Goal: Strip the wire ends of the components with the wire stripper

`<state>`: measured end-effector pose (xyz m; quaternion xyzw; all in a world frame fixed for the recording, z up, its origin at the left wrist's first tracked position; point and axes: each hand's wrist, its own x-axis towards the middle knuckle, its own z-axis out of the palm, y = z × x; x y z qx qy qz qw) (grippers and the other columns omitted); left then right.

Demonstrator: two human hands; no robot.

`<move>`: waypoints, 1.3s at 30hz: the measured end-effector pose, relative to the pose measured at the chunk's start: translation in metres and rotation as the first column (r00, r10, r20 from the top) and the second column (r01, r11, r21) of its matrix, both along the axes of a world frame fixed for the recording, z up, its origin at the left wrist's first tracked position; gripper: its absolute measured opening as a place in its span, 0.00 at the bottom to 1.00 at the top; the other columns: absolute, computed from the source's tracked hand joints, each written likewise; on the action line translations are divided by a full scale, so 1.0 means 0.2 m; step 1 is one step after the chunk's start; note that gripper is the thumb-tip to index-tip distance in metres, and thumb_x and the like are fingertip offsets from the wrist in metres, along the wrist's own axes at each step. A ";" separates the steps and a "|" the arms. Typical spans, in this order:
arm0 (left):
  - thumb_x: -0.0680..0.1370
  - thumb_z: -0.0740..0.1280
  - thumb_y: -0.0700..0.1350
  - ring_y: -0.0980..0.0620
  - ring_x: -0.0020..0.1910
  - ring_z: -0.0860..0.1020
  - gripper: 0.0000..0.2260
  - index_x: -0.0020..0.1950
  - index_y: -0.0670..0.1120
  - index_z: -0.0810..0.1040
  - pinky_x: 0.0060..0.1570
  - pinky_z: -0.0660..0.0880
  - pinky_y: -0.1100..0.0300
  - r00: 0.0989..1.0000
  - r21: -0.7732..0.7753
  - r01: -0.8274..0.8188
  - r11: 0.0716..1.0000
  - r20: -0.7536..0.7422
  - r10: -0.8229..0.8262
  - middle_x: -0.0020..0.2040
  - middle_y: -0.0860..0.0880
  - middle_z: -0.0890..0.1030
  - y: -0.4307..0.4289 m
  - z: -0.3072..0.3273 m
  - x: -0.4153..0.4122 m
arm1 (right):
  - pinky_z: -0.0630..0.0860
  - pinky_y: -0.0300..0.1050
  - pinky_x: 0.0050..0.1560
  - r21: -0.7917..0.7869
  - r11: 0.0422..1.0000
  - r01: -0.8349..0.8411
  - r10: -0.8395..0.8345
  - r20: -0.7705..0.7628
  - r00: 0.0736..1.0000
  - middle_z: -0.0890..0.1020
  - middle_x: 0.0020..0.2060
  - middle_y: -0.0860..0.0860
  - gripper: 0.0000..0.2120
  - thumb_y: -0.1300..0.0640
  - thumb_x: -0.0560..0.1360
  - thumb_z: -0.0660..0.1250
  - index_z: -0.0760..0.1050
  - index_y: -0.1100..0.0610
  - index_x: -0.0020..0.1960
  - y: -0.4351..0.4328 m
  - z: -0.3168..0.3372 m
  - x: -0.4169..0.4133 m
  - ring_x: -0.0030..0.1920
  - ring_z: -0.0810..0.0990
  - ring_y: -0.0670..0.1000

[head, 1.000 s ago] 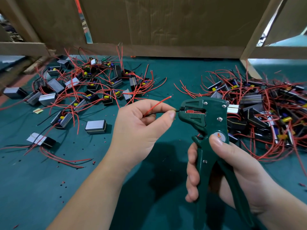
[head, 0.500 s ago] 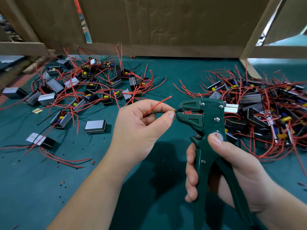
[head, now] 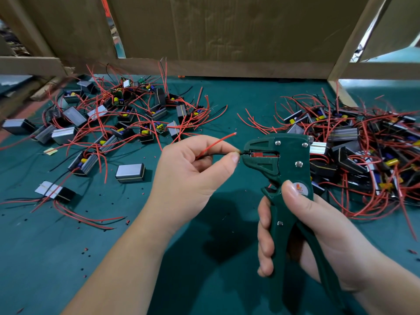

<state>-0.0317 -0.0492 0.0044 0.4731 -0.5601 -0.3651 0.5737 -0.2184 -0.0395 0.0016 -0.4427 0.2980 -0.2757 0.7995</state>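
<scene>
On the table [head: 68, 258] one heap of components [head: 127, 114] lies at the far left and a second heap [head: 354, 146] at the far right, with a cardboard wall [head: 227, 30] behind both. Nearer, between them, the left hand [head: 191, 176] sits left of the wire stripper [head: 279, 164], which is in the right hand [head: 311, 226]; a wire [head: 221, 153] seemingly runs from the left fingers into the stripper's head

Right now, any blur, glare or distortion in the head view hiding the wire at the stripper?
Head view: sharp at the wire stripper, black wire legible in the grip of the left hand; no glare; soft hand shadow on the green mat; wide-angle bowing toward the cardboard edges.
</scene>
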 end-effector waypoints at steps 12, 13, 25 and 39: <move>0.81 0.49 0.50 0.72 0.26 0.70 0.18 0.47 0.46 0.77 0.29 0.63 0.81 0.990 -0.031 0.025 0.999 0.140 -0.020 0.27 0.66 0.73 -0.01 -0.02 0.00 | 0.79 0.56 0.35 0.188 0.952 0.244 -0.257 0.050 0.965 0.76 0.31 0.62 0.23 0.40 0.57 0.72 0.78 0.60 0.37 -0.06 -0.01 0.01 0.30 0.77 0.60; 0.81 0.48 0.50 0.72 0.26 0.70 0.19 0.45 0.45 0.77 0.29 0.63 0.80 0.987 -0.022 0.037 0.999 0.158 -0.033 0.26 0.67 0.72 -0.01 -0.02 0.00 | 0.80 0.57 0.37 0.191 0.949 0.251 -0.269 0.071 0.961 0.77 0.32 0.62 0.24 0.41 0.55 0.74 0.78 0.61 0.38 -0.07 -0.01 0.01 0.32 0.78 0.61; 0.81 0.54 0.51 0.58 0.27 0.65 0.07 0.43 0.55 0.63 0.29 0.62 0.68 0.968 -0.013 0.063 0.998 0.245 -0.058 0.29 0.55 0.71 -0.01 -0.03 0.02 | 0.77 0.60 0.43 0.178 0.984 -0.019 -0.006 0.139 0.990 0.78 0.37 0.65 0.28 0.45 0.58 0.76 0.80 0.65 0.48 -0.04 -0.03 0.01 0.37 0.79 0.63; 0.76 0.69 0.38 0.68 0.32 0.71 0.05 0.50 0.46 0.83 0.35 0.64 0.75 0.865 -0.376 -0.124 0.918 0.412 0.286 0.40 0.62 0.79 -0.01 -0.06 -0.03 | 0.77 0.58 0.41 0.170 0.984 -0.052 0.026 0.147 0.989 0.78 0.34 0.64 0.22 0.47 0.57 0.76 0.79 0.62 0.42 -0.04 0.02 -0.02 0.35 0.78 0.63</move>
